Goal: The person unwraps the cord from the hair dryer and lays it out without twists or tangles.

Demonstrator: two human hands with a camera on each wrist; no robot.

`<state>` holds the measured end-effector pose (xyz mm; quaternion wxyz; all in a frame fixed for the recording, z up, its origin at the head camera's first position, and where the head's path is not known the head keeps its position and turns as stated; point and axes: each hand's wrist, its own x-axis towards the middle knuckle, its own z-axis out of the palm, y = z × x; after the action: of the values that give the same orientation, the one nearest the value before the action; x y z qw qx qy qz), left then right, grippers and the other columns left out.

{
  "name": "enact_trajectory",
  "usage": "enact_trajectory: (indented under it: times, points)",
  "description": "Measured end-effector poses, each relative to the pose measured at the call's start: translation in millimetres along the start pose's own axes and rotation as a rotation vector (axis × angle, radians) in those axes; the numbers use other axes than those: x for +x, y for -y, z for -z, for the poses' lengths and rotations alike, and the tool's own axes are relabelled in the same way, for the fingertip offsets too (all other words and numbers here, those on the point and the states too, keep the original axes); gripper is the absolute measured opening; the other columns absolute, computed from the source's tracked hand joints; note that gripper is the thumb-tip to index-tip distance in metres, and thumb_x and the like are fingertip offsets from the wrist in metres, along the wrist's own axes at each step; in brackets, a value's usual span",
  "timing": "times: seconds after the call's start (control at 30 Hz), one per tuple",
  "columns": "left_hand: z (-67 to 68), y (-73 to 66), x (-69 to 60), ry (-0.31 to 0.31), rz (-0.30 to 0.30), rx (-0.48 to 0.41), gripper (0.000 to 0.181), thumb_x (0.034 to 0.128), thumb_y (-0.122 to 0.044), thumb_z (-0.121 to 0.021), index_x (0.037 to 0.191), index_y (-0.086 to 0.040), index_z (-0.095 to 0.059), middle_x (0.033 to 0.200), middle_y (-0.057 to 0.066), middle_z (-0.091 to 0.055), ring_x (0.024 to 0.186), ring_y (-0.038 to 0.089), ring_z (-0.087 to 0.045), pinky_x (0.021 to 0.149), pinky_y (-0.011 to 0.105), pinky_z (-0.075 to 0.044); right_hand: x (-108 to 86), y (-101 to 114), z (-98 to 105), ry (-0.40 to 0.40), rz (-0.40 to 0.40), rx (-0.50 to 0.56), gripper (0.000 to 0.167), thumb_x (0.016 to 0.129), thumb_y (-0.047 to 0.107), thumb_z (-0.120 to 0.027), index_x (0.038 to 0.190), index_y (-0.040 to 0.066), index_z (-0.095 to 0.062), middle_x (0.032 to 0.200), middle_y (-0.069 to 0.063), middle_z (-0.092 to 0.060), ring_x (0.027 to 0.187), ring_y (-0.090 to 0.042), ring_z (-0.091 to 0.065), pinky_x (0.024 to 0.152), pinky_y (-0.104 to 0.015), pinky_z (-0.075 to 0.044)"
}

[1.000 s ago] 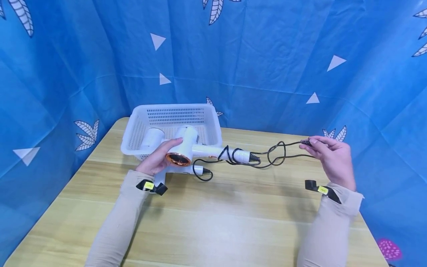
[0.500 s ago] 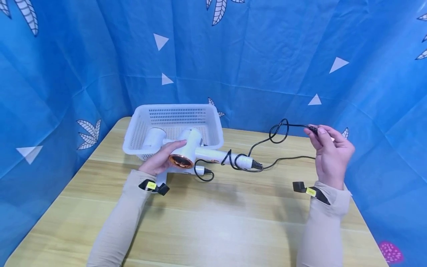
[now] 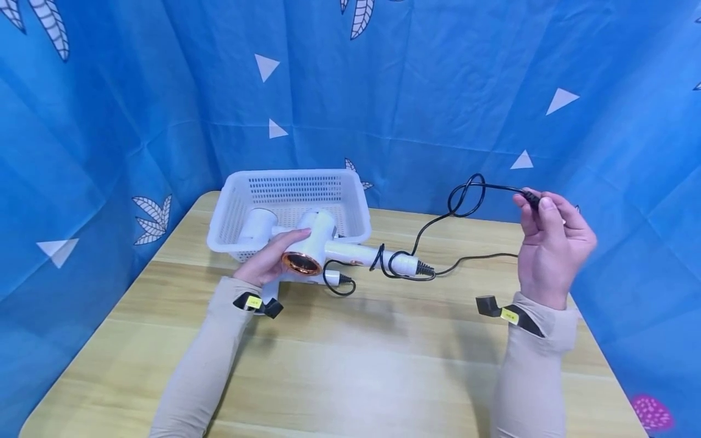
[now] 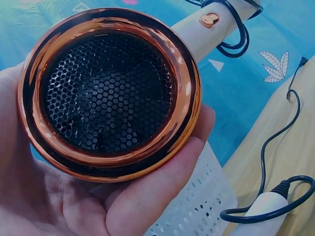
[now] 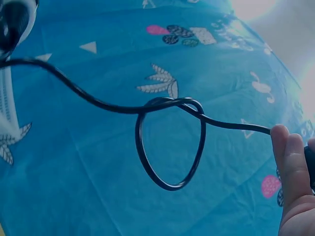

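Note:
My left hand (image 3: pixel 268 261) grips the head of a white hair dryer (image 3: pixel 319 237), thumb over its top. Its copper-ringed black grille (image 4: pixel 108 93) faces the left wrist camera. The handle (image 3: pixel 356 253) points right, with black cord (image 3: pixel 386 263) wound loosely round it. Raised at the right, my right hand (image 3: pixel 553 249) pinches the black plug (image 3: pixel 531 198) at the cord's end. Between hand and handle the cord makes an open loop (image 5: pixel 170 187), crossing itself. In the right wrist view the plug shows only partly at the edge.
A white perforated basket (image 3: pixel 356 207) stands at the table's back left, with another white dryer (image 3: pixel 260 225) inside. In front, a further white dryer (image 3: pixel 328 278) lies on the wooden table (image 3: pixel 372 377). A thin cord (image 3: pixel 476 257) runs right across the tabletop. Blue curtains (image 3: pixel 438 91) surround it.
My right hand has risen and moved slightly right with the plug, lifting the looped cord off the handle's end. The left hand holds the hair dryer in nearly the same place.

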<state>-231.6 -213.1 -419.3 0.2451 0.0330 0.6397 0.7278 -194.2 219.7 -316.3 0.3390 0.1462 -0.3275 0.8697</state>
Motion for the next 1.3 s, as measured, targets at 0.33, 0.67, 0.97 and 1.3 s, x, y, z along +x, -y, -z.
enact_trajectory:
  times: [0.33,0.67,0.97,1.3]
  points:
    - [1.6,0.7,-0.3,-0.007,-0.015,0.013,0.063,0.103,-0.05,-0.054,0.152,-0.012,-0.042,0.121,0.002,-0.065,0.107,0.017,-0.069,0.092,0.044,-0.061,3.0,18.6,-29.3,-0.022,0.046,0.164,0.013,0.093,-0.018,-0.059,0.103,-0.027,-0.061,0.095,-0.039,-0.071,0.072,-0.04,-0.075,0.059,-0.028,-0.063]
    - [2.0,-0.4,-1.1,-0.043,-0.034,-0.019,0.056,0.1032,-0.051,-0.054,0.145,-0.014,-0.049,0.116,-0.003,-0.07,0.105,0.013,-0.071,0.091,0.029,-0.059,-9.5,45.8,-42.5,-0.078,0.073,0.42,0.01,0.095,-0.015,-0.048,0.099,-0.022,-0.054,0.094,-0.042,-0.065,0.065,-0.04,-0.071,0.053,-0.029,-0.06]
    - [3.0,-3.4,-3.0,-0.05,-0.057,-0.081,0.049,0.1041,-0.05,-0.055,0.142,-0.019,-0.049,0.117,-0.003,-0.071,0.104,0.012,-0.073,0.087,0.027,-0.061,-23.9,67.4,-21.3,-0.107,-0.17,0.775,0.012,0.089,-0.013,-0.057,0.101,-0.016,-0.06,0.094,-0.035,-0.062,0.064,-0.043,-0.069,0.05,-0.04,-0.06]
    - [8.3,-5.2,-6.5,-0.086,-0.083,-0.118,0.045,0.1042,-0.047,-0.056,0.141,-0.022,-0.047,0.117,-0.005,-0.07,0.104,0.01,-0.071,0.089,0.026,-0.06,-18.8,39.1,3.9,0.514,-0.343,0.625,0.02,0.092,-0.016,-0.043,0.098,-0.03,-0.057,0.094,-0.048,-0.065,0.084,-0.049,-0.072,0.075,-0.043,-0.064]
